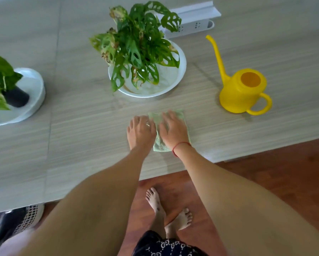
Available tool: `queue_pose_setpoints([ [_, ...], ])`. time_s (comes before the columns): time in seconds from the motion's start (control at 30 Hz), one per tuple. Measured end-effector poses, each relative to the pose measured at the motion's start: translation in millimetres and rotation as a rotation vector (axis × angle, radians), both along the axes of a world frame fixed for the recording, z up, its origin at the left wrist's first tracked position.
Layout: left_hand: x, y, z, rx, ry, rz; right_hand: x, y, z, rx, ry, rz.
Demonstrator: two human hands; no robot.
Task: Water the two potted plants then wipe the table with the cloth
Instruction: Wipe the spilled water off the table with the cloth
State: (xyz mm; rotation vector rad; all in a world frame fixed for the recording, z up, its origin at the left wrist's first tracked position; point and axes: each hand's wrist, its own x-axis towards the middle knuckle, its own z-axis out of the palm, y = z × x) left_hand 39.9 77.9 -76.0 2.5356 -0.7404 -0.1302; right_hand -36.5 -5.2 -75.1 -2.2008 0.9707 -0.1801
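Both hands press flat; right hand (173,129) on cloth (159,145), left hand (141,131) beside.

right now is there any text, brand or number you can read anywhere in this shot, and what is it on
"GG": a repeated interlocking monogram, white on the dark garment at the bottom edge; blurred, so this is my best reading.
Power strip: only socket holes show, no lettering legible.
Watering can, cloth, white dishes: no text visible.
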Motion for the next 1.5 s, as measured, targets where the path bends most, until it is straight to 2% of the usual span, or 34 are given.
queue_pose_setpoints([
  [0.07,-12,-10,10,-0.017,0.098,0.098,-11,-18,12,-0.032,-0.006,-0.191],
  [0.13,-15,-15,15,0.054,0.226,0.219,-22,-32,17,0.040,0.060,-0.327],
  [0.23,-14,-13,19,0.212,0.395,0.195,-23,-31,22,0.277,0.116,-0.345],
  [0.4,4,-1,32,0.259,0.529,0.099,-10,-4,27,0.342,0.179,-0.292],
  [0.6,56,90,37,0.273,0.531,0.235,48,77,31,0.360,0.225,-0.139],
  [0.73,104,166,32,0.237,0.502,0.320,101,154,24,0.353,0.180,-0.123],
  [1.07,207,330,31,0.155,0.425,0.519,229,305,18,0.338,0.174,0.082],
  [1.27,228,362,34,0.182,0.446,0.542,250,334,14,0.328,0.192,0.092],
  [1.4,222,349,43,0.178,0.441,0.601,241,319,20,0.287,0.187,0.108],
  [1.5,214,325,55,0.194,0.361,0.683,229,290,35,0.291,0.177,0.077],
])
